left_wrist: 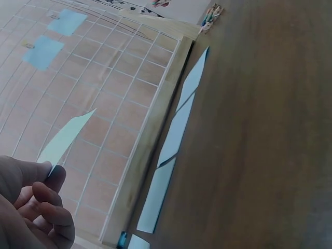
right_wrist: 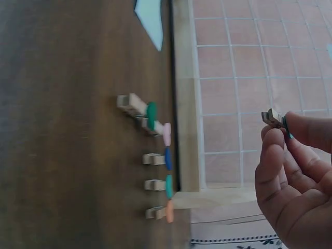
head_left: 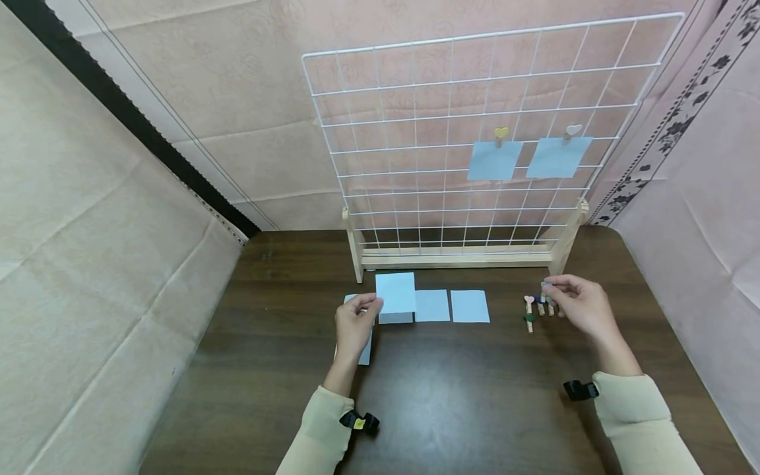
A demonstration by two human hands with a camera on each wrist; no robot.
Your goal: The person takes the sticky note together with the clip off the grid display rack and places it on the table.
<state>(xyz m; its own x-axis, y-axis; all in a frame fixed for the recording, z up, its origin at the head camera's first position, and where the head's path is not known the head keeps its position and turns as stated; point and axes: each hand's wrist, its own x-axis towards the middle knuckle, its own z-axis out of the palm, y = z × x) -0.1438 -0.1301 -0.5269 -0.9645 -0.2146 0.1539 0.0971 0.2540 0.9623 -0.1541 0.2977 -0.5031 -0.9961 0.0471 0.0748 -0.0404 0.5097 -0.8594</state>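
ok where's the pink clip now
In the head view, the pink clip lies on the right part of the table, left of the right hand, beside the dark green clip and the blue clip.

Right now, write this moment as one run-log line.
left hand: pinches blue sheet | right hand: pinches wooden clip | wire grid: two clipped sheets
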